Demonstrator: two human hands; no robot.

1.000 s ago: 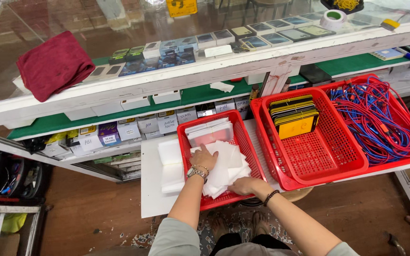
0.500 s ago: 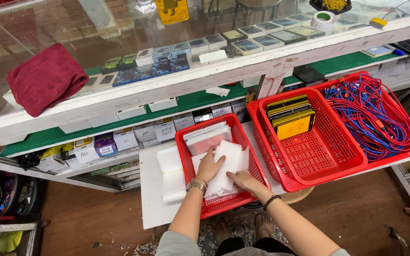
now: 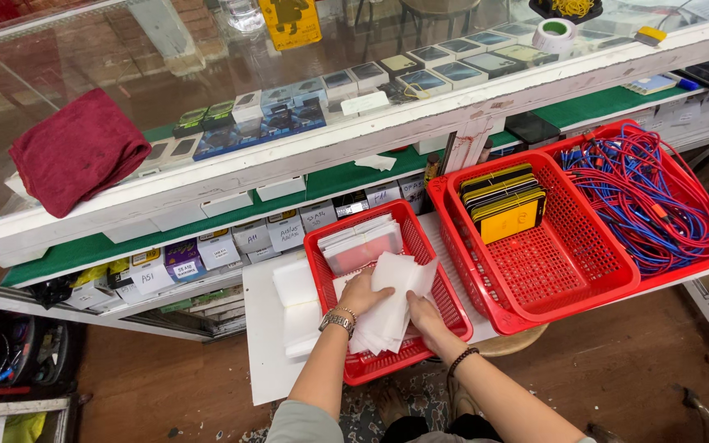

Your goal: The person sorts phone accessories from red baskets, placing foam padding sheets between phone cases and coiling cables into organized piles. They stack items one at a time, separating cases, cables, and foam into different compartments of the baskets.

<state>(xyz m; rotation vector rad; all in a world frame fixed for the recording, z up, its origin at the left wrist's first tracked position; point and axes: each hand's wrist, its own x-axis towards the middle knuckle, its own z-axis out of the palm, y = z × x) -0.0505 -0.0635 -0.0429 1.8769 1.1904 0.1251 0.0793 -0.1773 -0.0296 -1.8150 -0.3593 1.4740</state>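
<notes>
Both hands are in a small red basket [image 3: 435, 279] on a white board. My left hand [image 3: 362, 293], with a metal watch on the wrist, rests on a loose pile of white sheets [image 3: 391, 302] and grips its left side. My right hand [image 3: 427, 318], a dark bead bracelet on its wrist, holds the pile's right edge from below. At the far end of the same basket lies a stack of clear flat packets [image 3: 360, 243].
A large red basket [image 3: 572, 291] to the right holds yellow and black flat cases [image 3: 506, 203]; another holds red and blue cables [image 3: 646, 197]. White foam pads [image 3: 295, 303] lie left of the small basket. A glass counter with a dark red cloth [image 3: 75, 150] stands behind.
Both hands have drawn the white sheets together into a tighter pile in the small red basket. The camera has shifted slightly left and closer.
</notes>
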